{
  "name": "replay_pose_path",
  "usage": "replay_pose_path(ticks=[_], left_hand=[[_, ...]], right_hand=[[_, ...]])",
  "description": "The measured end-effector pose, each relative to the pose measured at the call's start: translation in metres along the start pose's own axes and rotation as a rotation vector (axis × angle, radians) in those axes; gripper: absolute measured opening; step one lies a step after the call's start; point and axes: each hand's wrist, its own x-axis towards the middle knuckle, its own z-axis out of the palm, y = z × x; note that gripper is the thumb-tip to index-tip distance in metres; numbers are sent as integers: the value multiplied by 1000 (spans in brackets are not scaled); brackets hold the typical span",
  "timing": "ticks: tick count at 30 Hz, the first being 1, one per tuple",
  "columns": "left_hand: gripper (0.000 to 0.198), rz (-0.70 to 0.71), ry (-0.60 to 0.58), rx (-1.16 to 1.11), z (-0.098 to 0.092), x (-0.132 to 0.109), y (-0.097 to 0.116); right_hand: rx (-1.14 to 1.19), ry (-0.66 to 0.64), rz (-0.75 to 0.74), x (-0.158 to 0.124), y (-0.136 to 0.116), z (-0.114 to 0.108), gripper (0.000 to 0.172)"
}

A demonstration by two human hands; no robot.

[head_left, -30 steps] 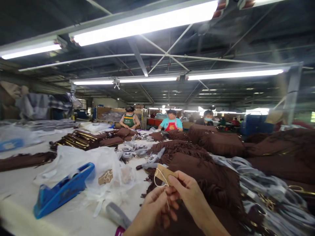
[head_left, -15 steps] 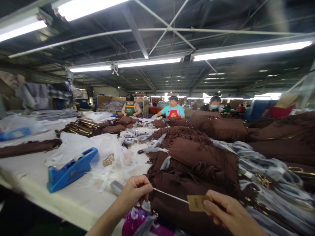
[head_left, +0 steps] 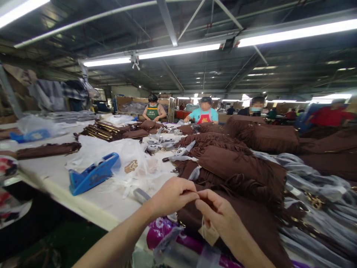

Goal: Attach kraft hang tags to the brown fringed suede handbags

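My left hand (head_left: 175, 194) and my right hand (head_left: 219, 213) meet with fingertips touching, both pinched on the thin string of a tan hang tag (head_left: 209, 236). The tag dangles under my right hand, with a loop of its pale string showing; the part between the fingertips is hidden. Beneath my hands lies a brown fringed bag (head_left: 245, 219). Another brown bag (head_left: 237, 167) rests just behind it. A purple plastic package (head_left: 158, 234) sits at the table's front edge, below my left wrist.
A blue tape dispenser (head_left: 95, 174) stands on the white table (head_left: 52, 169), with thin white plastic (head_left: 103, 149) behind it. Plastic-wrapped straps (head_left: 315, 190) with gold hardware lie at the right. Across the table are several people, one in a turquoise shirt (head_left: 211, 114).
My right hand has moved left and up to meet my left hand. The tag, earlier held out flat on its taut string, now hangs below my right hand. The view has shifted.
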Motion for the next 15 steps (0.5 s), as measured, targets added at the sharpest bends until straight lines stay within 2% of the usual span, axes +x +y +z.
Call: replay_pose_path(ticks=[2, 4, 6, 8, 12, 15], left_hand=[[16, -105, 5, -130, -2, -9, -22], [16, -214, 19, -205, -2, -22, -45], [17, -281, 38, -174, 2, -36, -63], [16, -265, 48, -90, 9, -49, -75], [18, -131, 106, 64, 31, -61, -80], [28, -149, 183, 6, 43, -57, -74]], right_hand=[[-145, 11, -85, 13, 14, -2, 27], [-223, -17, -115, 22, 27, -4, 25], [-254, -48, -90, 28, 38, -5, 25], [-239, -67, -36, 31, 46, -2, 25], [-220, -71, 32, 35, 57, 3, 25], [-244, -61, 51, 37, 60, 5, 27]])
